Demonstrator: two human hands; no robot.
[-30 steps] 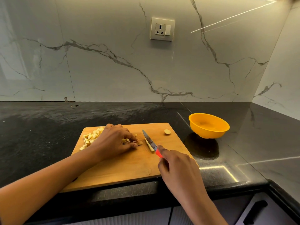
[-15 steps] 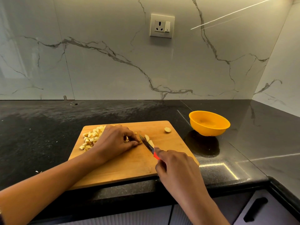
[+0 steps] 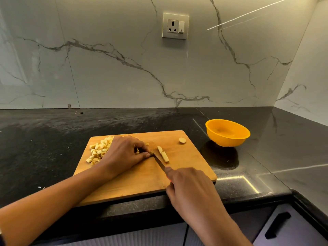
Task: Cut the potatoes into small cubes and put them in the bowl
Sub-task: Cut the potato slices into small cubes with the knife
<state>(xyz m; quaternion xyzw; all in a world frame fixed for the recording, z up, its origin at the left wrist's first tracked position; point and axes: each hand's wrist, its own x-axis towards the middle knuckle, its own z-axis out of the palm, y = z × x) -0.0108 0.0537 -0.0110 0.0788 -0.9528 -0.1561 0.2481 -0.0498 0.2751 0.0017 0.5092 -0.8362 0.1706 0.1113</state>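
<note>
A wooden cutting board point(image 3: 142, 181) lies on the black counter. A heap of pale potato cubes point(image 3: 99, 150) sits at its left rear corner. My left hand point(image 3: 124, 153) curls over small potato pieces near the board's middle, fingertips pinching them beside the blade. My right hand point(image 3: 186, 183) grips a knife by its red handle, and the knife's blade point(image 3: 158, 160) lies low on the board against those pieces. Two potato strips point(image 3: 164, 155) lie just right of the blade. A round potato end point(image 3: 182, 140) rests near the board's far right corner. The orange bowl point(image 3: 228, 133) stands right of the board.
The black stone counter point(image 3: 44, 148) runs left and back to a marble wall with a socket point(image 3: 175, 26). A few potato scraps dot the counter at left. The counter's front edge and a drawer handle point(image 3: 277, 225) lie below right.
The knife blade has come down from a raised tilt to the board beside my left fingertips. Cut strips now lie right of the blade. My left hand stayed in place.
</note>
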